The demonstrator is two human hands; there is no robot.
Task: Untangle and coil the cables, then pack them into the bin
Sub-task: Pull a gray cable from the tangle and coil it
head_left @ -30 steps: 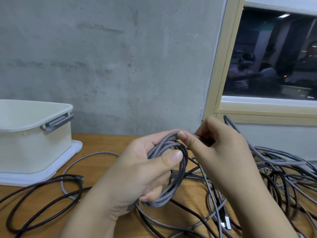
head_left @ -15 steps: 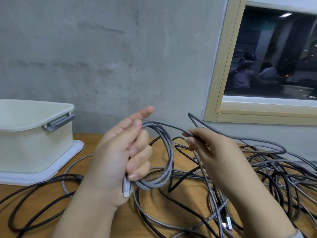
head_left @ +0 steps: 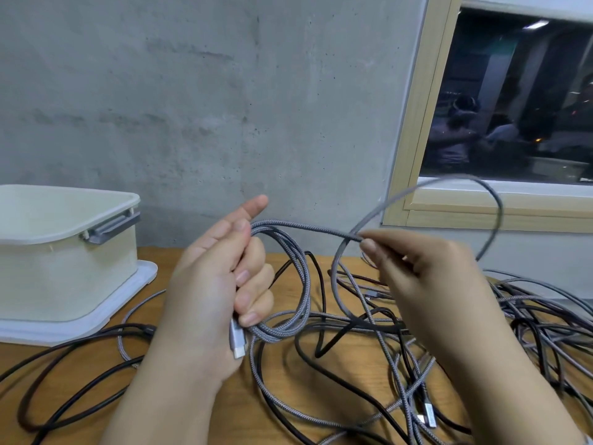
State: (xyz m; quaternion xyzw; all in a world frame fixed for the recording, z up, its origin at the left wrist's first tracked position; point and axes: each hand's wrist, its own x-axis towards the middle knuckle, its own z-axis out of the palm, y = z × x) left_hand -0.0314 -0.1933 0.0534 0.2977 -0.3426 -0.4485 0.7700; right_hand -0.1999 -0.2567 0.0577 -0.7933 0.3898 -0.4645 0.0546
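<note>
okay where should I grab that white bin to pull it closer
Take the grey handle on the bin, coming from the right. It is a bar standing off the wall below the rim, facing the cables, so fingers should hook under it.

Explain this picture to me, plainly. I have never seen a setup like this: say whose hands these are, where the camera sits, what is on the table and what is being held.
There is no robot: a person wears a camera on the head, looking down at their own hands. The left hand grips a half-made coil of grey braided cable, its silver plug hanging below the fingers. The right hand pinches the same cable further along, forming the next loop. On the wooden table lie tangled black and grey cables. A cream bin stands at the left.
</note>
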